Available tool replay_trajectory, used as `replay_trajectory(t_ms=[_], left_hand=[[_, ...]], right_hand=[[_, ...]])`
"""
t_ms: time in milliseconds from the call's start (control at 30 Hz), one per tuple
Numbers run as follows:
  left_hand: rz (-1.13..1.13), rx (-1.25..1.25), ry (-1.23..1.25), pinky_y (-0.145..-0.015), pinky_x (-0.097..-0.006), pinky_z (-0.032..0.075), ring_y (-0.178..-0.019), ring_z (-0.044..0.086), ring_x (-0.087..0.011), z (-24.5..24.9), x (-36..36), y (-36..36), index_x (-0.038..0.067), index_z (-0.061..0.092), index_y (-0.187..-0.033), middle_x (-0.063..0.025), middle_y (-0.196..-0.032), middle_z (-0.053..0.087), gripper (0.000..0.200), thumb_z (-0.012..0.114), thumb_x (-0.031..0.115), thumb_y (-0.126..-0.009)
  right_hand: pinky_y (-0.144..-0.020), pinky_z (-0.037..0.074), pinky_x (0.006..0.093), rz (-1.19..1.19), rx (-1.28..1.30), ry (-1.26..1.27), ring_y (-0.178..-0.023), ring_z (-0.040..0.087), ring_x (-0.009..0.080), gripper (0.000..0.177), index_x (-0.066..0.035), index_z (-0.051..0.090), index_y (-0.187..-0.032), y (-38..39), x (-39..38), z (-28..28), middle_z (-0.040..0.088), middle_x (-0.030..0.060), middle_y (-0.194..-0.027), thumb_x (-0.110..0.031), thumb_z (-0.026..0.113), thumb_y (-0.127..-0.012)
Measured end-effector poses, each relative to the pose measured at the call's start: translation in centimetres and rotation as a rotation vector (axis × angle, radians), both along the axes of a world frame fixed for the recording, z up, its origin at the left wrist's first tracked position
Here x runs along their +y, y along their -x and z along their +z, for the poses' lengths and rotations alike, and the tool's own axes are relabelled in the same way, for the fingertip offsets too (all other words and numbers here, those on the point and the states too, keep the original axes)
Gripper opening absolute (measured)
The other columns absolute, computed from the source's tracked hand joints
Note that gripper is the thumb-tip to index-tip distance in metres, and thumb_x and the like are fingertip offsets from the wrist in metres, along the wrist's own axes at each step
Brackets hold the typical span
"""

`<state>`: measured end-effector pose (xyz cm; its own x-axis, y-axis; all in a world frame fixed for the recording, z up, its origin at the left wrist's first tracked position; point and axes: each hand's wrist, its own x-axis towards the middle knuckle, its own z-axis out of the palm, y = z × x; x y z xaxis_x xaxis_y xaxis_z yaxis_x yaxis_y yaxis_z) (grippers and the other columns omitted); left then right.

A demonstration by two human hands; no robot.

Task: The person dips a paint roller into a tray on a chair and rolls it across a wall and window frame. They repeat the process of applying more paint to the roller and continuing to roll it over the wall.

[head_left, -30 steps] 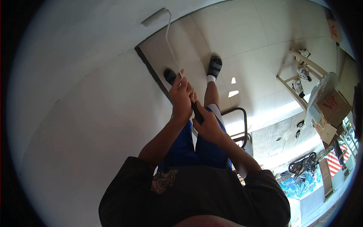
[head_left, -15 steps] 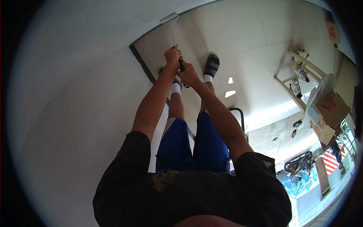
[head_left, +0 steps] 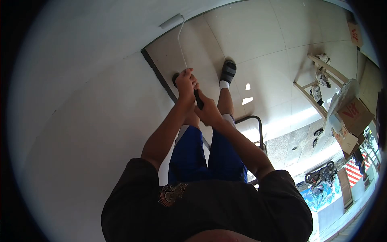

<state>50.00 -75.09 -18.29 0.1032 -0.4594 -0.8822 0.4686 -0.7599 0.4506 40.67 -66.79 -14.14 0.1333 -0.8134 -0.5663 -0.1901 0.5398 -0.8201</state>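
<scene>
Both my hands grip a paint roller (head_left: 171, 21) with a long thin bent rod and a dark handle. My left hand (head_left: 186, 85) is wrapped around the front of the grip, close to where the rod begins. Nearer my body, my right hand (head_left: 210, 112) closes on the rear end of the dark handle (head_left: 198, 97). The pale roller sleeve lies at the white wall (head_left: 121, 28), just above the floor edge; whether it presses on the surface is hard to tell.
A dark skirting strip (head_left: 157, 74) runs along the wall's foot. Behind my legs is a curved dark metal tube (head_left: 258, 125). Rightward stand a wooden rack (head_left: 310, 97) with shoes and a cardboard box (head_left: 352, 113). Beyond the doorway a motorcycle (head_left: 320, 173) is parked.
Both hands have drawn back towards my body, with the handle between them. The roller sleeve has shifted slightly left along the wall, and more of the rod shows.
</scene>
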Motion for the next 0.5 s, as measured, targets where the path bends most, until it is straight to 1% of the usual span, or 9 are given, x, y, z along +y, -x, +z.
replay_trajectory(t_ms=[33, 100, 200, 233, 300, 367, 400, 433, 500], left_hand=[[-0.003, -0.005, -0.032, -0.043, -0.0247, 0.029, -0.048, 0.033, -0.0074, -4.8, -1.1, -0.8, 0.005, 0.055, -0.102, 0.0041, -0.059, 0.035, 0.021, 0.049, 0.026, -0.101], [-0.031, 0.048, -0.068, -0.044, -0.0267, 0.032, -0.046, 0.037, -0.0087, -14.9, -2.8, -2.5, 0.009, 0.056, -0.099, 0.0039, -0.058, 0.041, 0.021, 0.051, 0.029, -0.100], [-0.043, 0.054, -0.136, -0.045, -0.0272, 0.033, -0.047, 0.038, -0.0090, -19.3, -4.7, -2.4, 0.008, 0.055, -0.100, 0.0039, -0.059, 0.041, 0.021, 0.050, 0.028, -0.101], [-0.041, 0.059, -0.137, -0.045, -0.0272, 0.033, -0.047, 0.038, -0.0090, -18.1, -4.4, -1.8, 0.008, 0.055, -0.100, 0.0039, -0.059, 0.041, 0.021, 0.050, 0.028, -0.101], [0.028, 0.075, -0.041, -0.045, -0.0258, 0.031, -0.048, 0.034, -0.0079, -13.6, -1.9, -0.6, 0.008, 0.054, -0.102, 0.0048, -0.059, 0.036, 0.019, 0.050, 0.027, -0.100], [0.027, 0.042, 0.015, -0.045, -0.0248, 0.031, -0.047, 0.033, -0.0076, -4.1, 0.4, 0.5, 0.009, 0.054, -0.100, 0.0047, -0.057, 0.035, 0.017, 0.050, 0.026, -0.100], [0.043, 0.051, 0.065, -0.044, -0.0249, 0.032, -0.045, 0.032, -0.0073, 0.6, 1.5, 0.9, 0.008, 0.053, -0.099, 0.0042, -0.055, 0.033, 0.018, 0.048, 0.025, -0.102], [0.047, 0.070, 0.073, -0.043, -0.0254, 0.031, -0.044, 0.032, -0.0075, 4.8, 2.5, 1.1, 0.008, 0.053, -0.098, 0.0040, -0.055, 0.034, 0.020, 0.047, 0.026, -0.102], [0.054, 0.085, 0.083, -0.043, -0.0259, 0.031, -0.043, 0.032, -0.0078, 10.4, 3.7, 0.8, 0.007, 0.053, -0.098, 0.0038, -0.055, 0.035, 0.022, 0.047, 0.027, -0.102]], right_hand=[[-0.068, 0.049, 0.0458, 0.019, -0.006, -0.090, -0.082, 0.064, 0.0458, 0.055, 0.010, 0.044, -0.125, -0.8, -1.4, -4.2, 0.062, 0.0308, -0.079, -0.009, 0.060, -0.076], [-0.068, 0.048, 0.0464, 0.063, 0.046, -0.137, -0.081, 0.064, 0.0454, 0.045, 0.010, 0.049, -0.111, -1.7, -4.7, -10.2, 0.062, 0.0303, -0.080, -0.010, 0.062, -0.073], [-0.067, 0.048, 0.0459, 0.055, 0.053, -0.184, -0.078, 0.063, 0.0448, 0.037, 0.009, 0.049, -0.101, -1.9, -6.4, -14.4, 0.062, 0.0297, -0.079, -0.012, 0.062, -0.074], [-0.067, 0.048, 0.0459, 0.057, 0.058, -0.185, -0.078, 0.063, 0.0448, 0.037, 0.009, 0.049, -0.101, -1.4, -5.9, -13.7, 0.062, 0.0297, -0.079, -0.012, 0.062, -0.074], [-0.047, 0.050, 0.0354, 0.063, 0.031, -0.094, -0.049, 0.062, 0.0235, 0.045, 0.004, 0.049, -0.119, 0.2, -3.3, -10.2, 0.061, 0.0173, -0.065, -0.005, 0.058, -0.076], [-0.047, 0.050, 0.0329, -0.005, -0.028, -0.046, -0.049, 0.062, 0.0220, 0.053, 0.003, 0.045, -0.129, 1.4, -0.2, -2.9, 0.060, 0.0160, -0.063, -0.006, 0.058, -0.078], [-0.048, 0.050, 0.0320, 0.024, -0.051, -0.094, -0.050, 0.062, 0.0212, 0.061, 0.003, 0.037, -0.139, 2.0, 0.8, 1.5, 0.060, 0.0157, -0.064, -0.007, 0.056, -0.081], [-0.053, 0.049, 0.0297, 0.090, -0.070, -0.193, -0.056, 0.063, 0.0198, 0.065, 0.006, 0.032, -0.142, 2.9, 1.0, 6.0, 0.060, 0.0160, -0.067, -0.007, 0.056, -0.082], [-0.057, 0.048, 0.0286, 0.086, -0.083, -0.104, -0.062, 0.065, 0.0192, 0.066, 0.010, 0.030, -0.141, 3.1, 2.9, 10.6, 0.059, 0.0170, -0.068, -0.006, 0.057, -0.083]])
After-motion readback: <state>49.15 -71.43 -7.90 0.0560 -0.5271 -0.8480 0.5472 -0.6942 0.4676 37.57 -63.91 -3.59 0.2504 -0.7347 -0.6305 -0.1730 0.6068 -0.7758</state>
